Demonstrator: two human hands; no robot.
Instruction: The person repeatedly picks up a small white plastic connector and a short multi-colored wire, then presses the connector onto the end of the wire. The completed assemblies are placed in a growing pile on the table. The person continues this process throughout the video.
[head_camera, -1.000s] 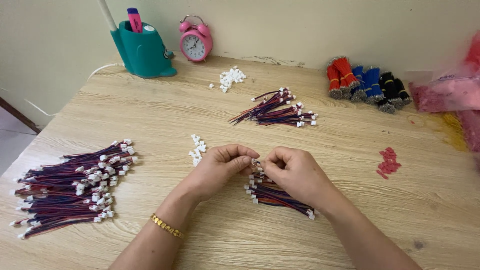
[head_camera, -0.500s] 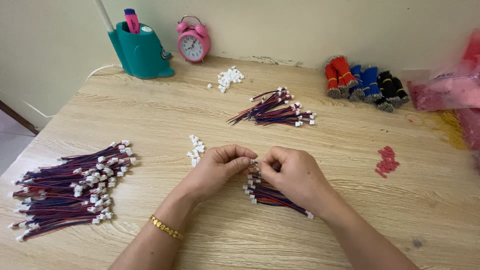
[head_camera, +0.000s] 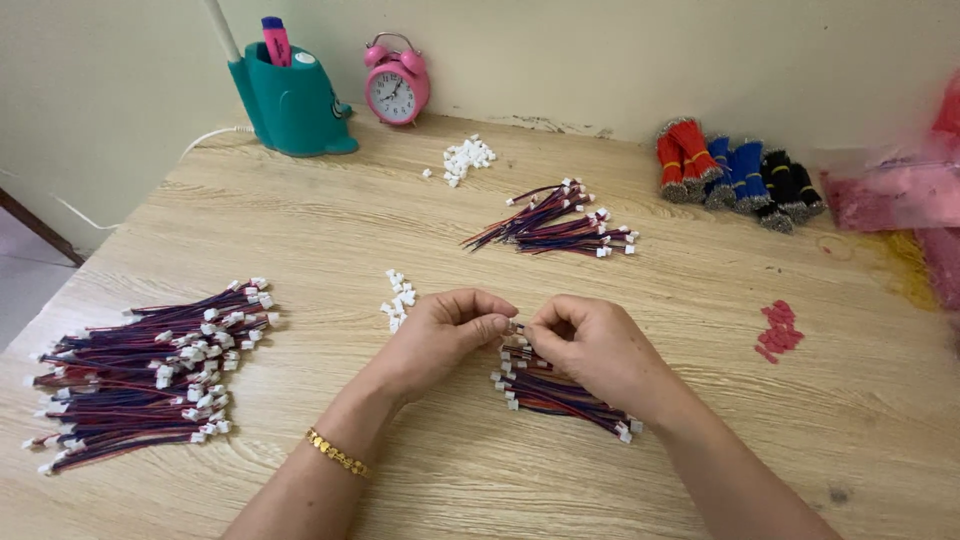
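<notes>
Both hands met fingertip to fingertip, the left hand (head_camera: 450, 325) and right hand (head_camera: 585, 345) pinching one small wire end (head_camera: 516, 327) between them, directly above the wire bundle (head_camera: 560, 392) running rightward.

Three heaps of red-and-blue connector wires are lying on the tabletop (head_camera: 300, 230): one large heap (head_camera: 150, 370) at the near left, one small heap (head_camera: 555, 222) farther off, one small heap (head_camera: 560, 390) under the hands; two clusters of loose white connectors are sitting there, one far (head_camera: 465, 158), one near (head_camera: 397, 298); one pink alarm clock (head_camera: 398, 84) and one teal pen holder (head_camera: 290, 100) are standing at the far edge; one patch of small red pieces (head_camera: 778, 330) is lying at the right.
</notes>
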